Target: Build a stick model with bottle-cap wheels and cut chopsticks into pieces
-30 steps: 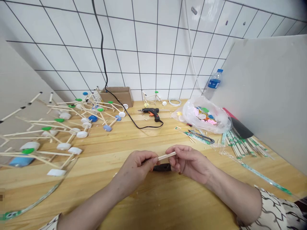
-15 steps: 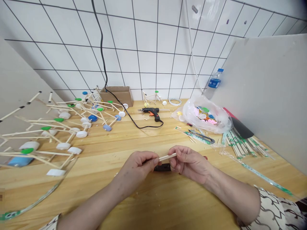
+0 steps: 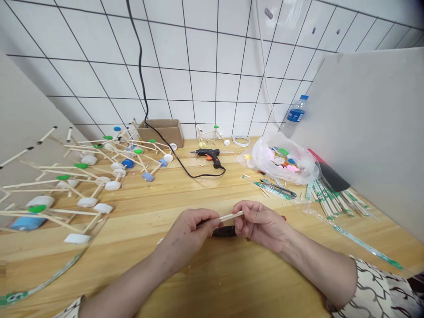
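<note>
Two pale wooden chopsticks (image 3: 231, 216), lying side by side, span the gap between my hands above the front of the table; their ends are hidden in my fingers. My left hand (image 3: 195, 227) is closed, pinching one end between thumb and fingers. At the other end, the thumb and curled fingers of my right hand (image 3: 260, 221) hold them. Below them a black handle-like object (image 3: 224, 231) rests on the tabletop, partly covered by both hands; I cannot tell what it is.
Stick frames with bottle-cap wheels (image 3: 87, 202) crowd the left side. A black glue gun (image 3: 210, 155) with its cord lies mid-table. On the right are a plastic bag of coloured caps (image 3: 281, 161), a cutter (image 3: 278, 188), wrapped chopsticks (image 3: 331, 198) and a water bottle (image 3: 296, 115).
Almost nothing differs. Both hands keep the chopsticks in the same place, with only a very slight shift of the right forearm.
</note>
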